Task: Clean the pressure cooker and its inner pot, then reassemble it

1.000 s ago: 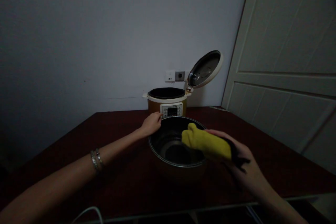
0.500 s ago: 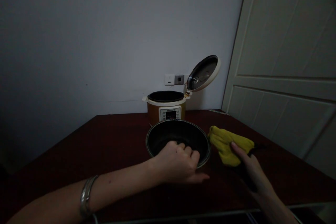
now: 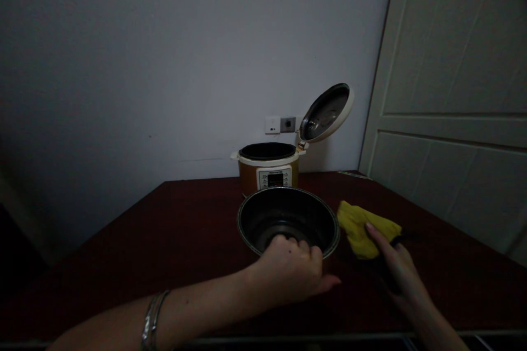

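A dark metal inner pot (image 3: 288, 218) stands on the dark red table (image 3: 185, 236). My left hand (image 3: 294, 271) grips the pot's near rim, fingers curled over the edge and thumb stretched to the right. A yellow cloth (image 3: 364, 225) lies on the table just right of the pot. My right hand (image 3: 393, 263) rests on the cloth's near end with fingers stretched out flat. Behind the pot is an orange and white rice cooker (image 3: 269, 167) with its lid (image 3: 326, 112) swung up and its cavity showing dark.
A pale wall rises behind the table, with a socket plate (image 3: 280, 124) beside the cooker. A white panelled door (image 3: 453, 104) fills the right side. The table's near edge runs along the bottom of the view. The room is dim.
My left hand came from the pot's far rim to its near rim and gripped it. My right hand carried the yellow cloth out of the pot and laid it on the table.
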Available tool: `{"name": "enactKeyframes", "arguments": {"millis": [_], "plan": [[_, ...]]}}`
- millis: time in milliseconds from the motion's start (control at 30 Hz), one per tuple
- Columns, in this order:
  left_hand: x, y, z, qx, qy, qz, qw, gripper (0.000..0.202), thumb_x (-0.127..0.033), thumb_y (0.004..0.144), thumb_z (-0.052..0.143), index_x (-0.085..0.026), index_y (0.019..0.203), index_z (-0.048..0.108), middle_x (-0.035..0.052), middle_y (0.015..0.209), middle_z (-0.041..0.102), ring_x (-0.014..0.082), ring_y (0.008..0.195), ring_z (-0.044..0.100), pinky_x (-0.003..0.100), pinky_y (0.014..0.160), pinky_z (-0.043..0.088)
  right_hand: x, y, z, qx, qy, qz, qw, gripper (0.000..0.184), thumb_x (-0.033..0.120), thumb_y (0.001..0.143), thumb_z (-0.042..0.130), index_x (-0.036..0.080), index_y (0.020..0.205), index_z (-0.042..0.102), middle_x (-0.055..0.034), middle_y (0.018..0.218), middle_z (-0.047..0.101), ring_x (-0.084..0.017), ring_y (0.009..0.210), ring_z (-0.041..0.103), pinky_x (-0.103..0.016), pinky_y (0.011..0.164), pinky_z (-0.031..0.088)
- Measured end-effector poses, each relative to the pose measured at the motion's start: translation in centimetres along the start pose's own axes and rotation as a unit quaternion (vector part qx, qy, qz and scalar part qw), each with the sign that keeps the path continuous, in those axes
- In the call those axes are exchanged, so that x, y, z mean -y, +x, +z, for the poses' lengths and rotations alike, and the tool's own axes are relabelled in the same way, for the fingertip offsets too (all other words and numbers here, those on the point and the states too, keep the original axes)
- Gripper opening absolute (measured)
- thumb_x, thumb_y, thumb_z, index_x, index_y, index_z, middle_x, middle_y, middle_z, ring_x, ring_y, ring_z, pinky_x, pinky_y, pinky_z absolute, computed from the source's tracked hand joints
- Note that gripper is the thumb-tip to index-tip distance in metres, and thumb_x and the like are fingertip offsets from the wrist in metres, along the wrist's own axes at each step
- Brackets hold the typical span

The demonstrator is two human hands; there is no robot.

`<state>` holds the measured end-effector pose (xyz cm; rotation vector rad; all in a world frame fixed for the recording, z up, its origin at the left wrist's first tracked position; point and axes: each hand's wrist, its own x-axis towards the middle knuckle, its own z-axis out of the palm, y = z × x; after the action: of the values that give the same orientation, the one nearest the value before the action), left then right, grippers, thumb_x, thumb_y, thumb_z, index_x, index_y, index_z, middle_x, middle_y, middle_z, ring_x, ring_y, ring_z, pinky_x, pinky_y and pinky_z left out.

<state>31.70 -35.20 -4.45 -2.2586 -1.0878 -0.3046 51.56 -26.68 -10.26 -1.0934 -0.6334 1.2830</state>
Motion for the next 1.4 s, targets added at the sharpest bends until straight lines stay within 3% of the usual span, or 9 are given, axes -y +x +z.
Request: {"name": "enactKeyframes", "arguments": {"millis": [100,233,567,733,933,1133,1267,1400], "plan": [[-0.8,1.8,-0.5,0.054,-0.022,-0.036,0.998,0.041,-0.051,0.086,0.049,-0.013,0.074,0.059,0.0071,0.058,0.064,0.0206,0.050,0.063,0.026,0.043,0.037,-0.6,0.1,0.5,0.020,0.014,0.006,1.000,0.051,0.032,0.068,0.075,0.013,0.113,0.061,-0.0092,0.104,0.071,-0.024,0.082,0.071,-0.024,0.062,0.060],[-0.9,3.2,-0.8,0.106,-0.052,-0.036,0.992,0.035,-0.042,0.087,0.052,-0.012,0.073,0.062,0.0079,0.063,0.067,0.0237,0.059,0.067,0.029,0.047,0.043,-1.2,0.0,0.6,0.039,0.027,0.008,0.999,0.049,0.032,0.069,0.074,0.015,0.113,0.061,-0.0083,0.108,0.070,-0.024,0.089,0.070,-0.026,0.071,0.060],[-2.1,2.9,-0.5,0.104,-0.070,-0.110,0.986,0.025,-0.026,0.092,0.043,-0.011,0.085,0.062,0.0105,0.065,0.068,0.0255,0.060,0.068,0.033,0.049,0.048,-1.5,0.1,0.6,0.068,0.024,-0.003,0.997,0.050,0.034,0.067,0.076,0.014,0.110,0.061,-0.0066,0.097,0.073,-0.026,0.095,0.068,-0.030,0.075,0.060],[-3.0,2.9,0.0,0.095,-0.053,-0.166,0.980,0.028,-0.034,0.092,0.046,-0.012,0.085,0.061,0.0110,0.063,0.068,0.0267,0.060,0.068,0.035,0.053,0.050,-1.7,0.7,1.3,0.077,0.034,-0.025,0.996,0.048,0.029,0.064,0.077,0.014,0.107,0.062,-0.0058,0.096,0.074,-0.027,0.095,0.068,-0.031,0.076,0.060],[-2.0,1.6,-0.4,0.051,-0.005,-0.168,0.985,0.028,-0.033,0.094,0.042,-0.013,0.082,0.058,0.0093,0.063,0.067,0.0224,0.057,0.067,0.027,0.051,0.046,-1.8,1.3,2.2,0.103,0.021,-0.082,0.991,0.046,0.032,0.065,0.077,0.015,0.105,0.063,-0.0040,0.097,0.073,-0.025,0.096,0.068,-0.030,0.077,0.059],[2.5,-0.5,-3.3,0.016,0.069,-0.278,0.958,0.038,-0.033,0.097,0.029,-0.015,0.081,0.057,0.0083,0.062,0.068,0.0207,0.055,0.066,0.022,0.048,0.037,-0.6,2.4,4.5,0.134,0.007,-0.119,0.984,0.044,0.038,0.060,0.080,0.015,0.095,0.066,-0.0061,0.091,0.074,-0.027,0.089,0.069,-0.034,0.076,0.059],[4.5,-2.1,-4.8,-0.028,0.018,-0.362,0.932,0.035,-0.032,0.096,0.032,-0.017,0.078,0.058,0.0060,0.061,0.066,0.0185,0.054,0.063,0.023,0.049,0.031,1.9,2.4,7.2,0.205,-0.015,-0.186,0.961,0.046,0.043,0.060,0.079,0.014,0.092,0.067,-0.0076,0.091,0.074,-0.026,0.086,0.070,-0.036,0.081,0.057],[5.5,-3.6,-5.1,-0.150,-0.141,-0.422,0.883,0.038,-0.034,0.094,0.035,-0.018,0.064,0.052,0.0002,0.053,0.055,0.0129,0.048,0.052,0.023,0.050,0.029,5.0,1.9,10.1,0.279,-0.082,-0.218,0.932,0.045,0.045,0.061,0.076,0.012,0.090,0.068,-0.0093,0.090,0.074,-0.026,0.083,0.069,-0.038,0.078,0.056]]}}
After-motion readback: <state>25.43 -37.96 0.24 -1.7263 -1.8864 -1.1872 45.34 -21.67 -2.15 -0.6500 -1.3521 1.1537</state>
